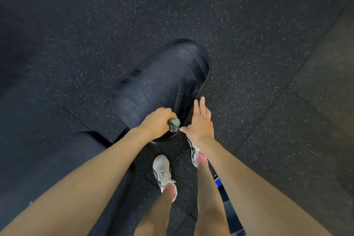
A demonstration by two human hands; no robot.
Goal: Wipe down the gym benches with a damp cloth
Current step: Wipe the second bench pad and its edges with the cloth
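A black padded bench seat (pixel 161 84) lies below me, its surface streaked with wet marks. My left hand (pixel 156 122) grips a bunched greenish cloth (pixel 174 124) and holds it against the pad's near edge. My right hand (pixel 201 122) hovers just right of the cloth with its fingers straight and spread, over the pad's right edge; whether it touches the pad I cannot tell.
Dark speckled rubber floor (pixel 249 44) surrounds the bench. Another dark pad (pixel 72 151) sits at the lower left. My feet in white shoes (pixel 162 172) stand just behind the seat. A small blue object (pixel 218 182) lies by my right leg.
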